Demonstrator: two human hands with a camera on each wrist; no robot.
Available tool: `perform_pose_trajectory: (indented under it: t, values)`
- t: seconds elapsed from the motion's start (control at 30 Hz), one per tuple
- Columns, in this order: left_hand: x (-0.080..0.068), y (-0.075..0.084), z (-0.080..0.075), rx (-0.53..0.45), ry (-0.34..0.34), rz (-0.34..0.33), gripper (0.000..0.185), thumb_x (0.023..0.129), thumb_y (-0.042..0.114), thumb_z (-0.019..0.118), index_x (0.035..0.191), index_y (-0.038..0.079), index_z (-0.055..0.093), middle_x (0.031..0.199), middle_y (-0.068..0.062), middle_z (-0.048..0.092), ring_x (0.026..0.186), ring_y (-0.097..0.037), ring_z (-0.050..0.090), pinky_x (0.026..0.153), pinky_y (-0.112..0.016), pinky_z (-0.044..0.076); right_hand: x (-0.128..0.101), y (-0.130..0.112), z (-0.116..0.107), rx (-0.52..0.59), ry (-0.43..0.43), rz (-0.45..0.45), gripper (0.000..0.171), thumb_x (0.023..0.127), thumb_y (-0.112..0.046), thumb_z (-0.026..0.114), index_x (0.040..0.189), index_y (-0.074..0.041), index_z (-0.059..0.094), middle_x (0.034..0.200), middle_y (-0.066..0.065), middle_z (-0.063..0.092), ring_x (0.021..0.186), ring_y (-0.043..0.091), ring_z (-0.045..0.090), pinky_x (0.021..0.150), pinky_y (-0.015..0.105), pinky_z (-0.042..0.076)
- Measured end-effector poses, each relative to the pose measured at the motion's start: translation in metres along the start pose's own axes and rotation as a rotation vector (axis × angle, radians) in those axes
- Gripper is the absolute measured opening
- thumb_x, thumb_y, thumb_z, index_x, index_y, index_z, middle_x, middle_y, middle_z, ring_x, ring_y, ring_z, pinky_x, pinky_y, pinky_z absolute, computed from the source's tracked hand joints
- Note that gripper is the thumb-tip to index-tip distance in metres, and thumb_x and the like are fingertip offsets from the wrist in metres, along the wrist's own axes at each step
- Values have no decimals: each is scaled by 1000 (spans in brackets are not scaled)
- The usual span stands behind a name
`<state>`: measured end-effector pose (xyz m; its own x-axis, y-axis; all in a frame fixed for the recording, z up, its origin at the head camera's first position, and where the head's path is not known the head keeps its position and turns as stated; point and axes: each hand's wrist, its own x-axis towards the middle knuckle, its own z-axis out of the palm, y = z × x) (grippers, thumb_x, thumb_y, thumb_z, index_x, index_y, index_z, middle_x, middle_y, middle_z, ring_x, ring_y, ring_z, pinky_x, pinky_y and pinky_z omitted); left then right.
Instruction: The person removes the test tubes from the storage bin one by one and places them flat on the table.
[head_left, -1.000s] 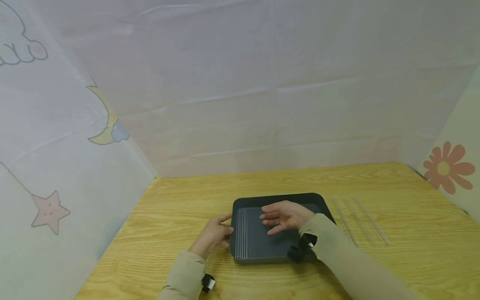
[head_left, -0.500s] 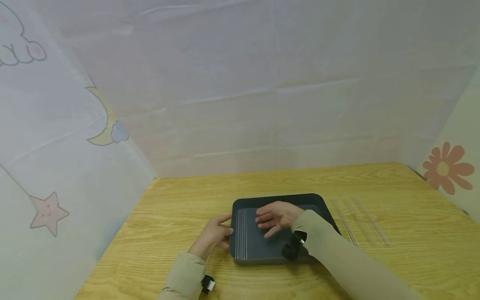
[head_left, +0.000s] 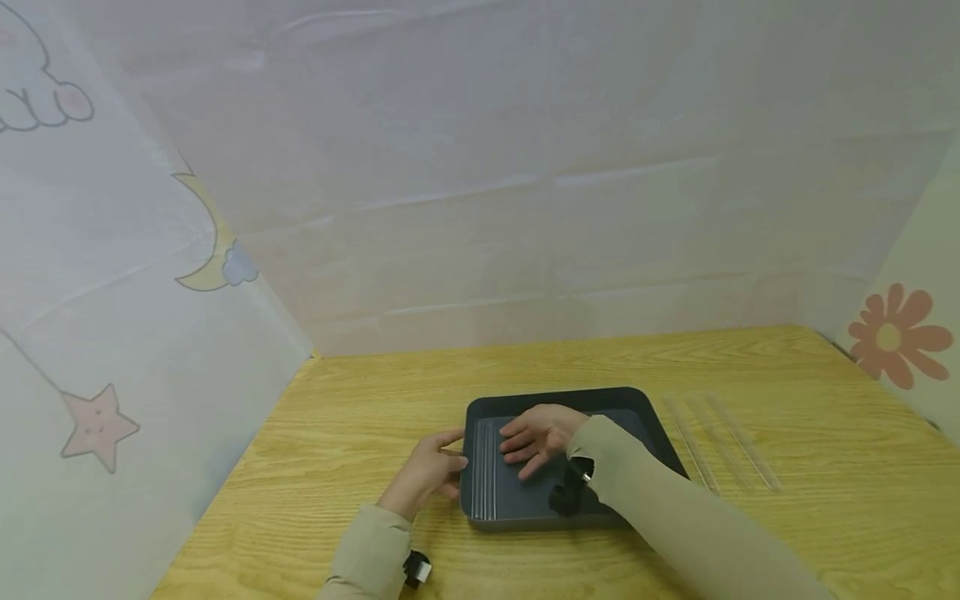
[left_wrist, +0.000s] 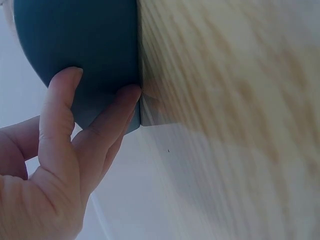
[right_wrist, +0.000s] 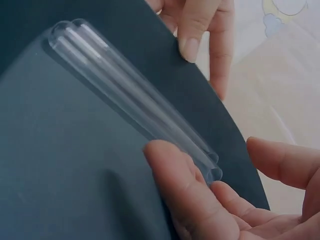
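Low in the frame, my left hand (head_left: pixel 429 468) presses straight fingers against the left wall of the dark tray (head_left: pixel 633 400). Just past it, my right hand (head_left: pixel 538 435) hovers spread and empty beside the clear tubes (head_left: pixel 483 467) lying along the tray's left inner wall. A careless nudge could roll them apart. More tubes (head_left: pixel 716 442) lie on the table (head_left: pixel 360 400), middle right.

Head high; wrists close on tray (head_left: pixel 637 400)
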<state>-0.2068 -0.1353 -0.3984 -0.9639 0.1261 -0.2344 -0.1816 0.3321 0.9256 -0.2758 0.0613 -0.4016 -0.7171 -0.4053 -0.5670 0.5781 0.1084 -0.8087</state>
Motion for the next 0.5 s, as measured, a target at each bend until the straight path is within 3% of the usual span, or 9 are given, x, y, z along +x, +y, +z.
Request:
perform_pose_trajectory:
  t: [0.5]
  values:
    - [1,-2,-1,2,0,-8,52,94,-7,51,144,-9,38,113,-28,64,81,-24,68,48,-24,51,10,-1,6,39,-12,24,47,99,-2,51,141,14,34,131,36,49,123,45,49,93,60,45]
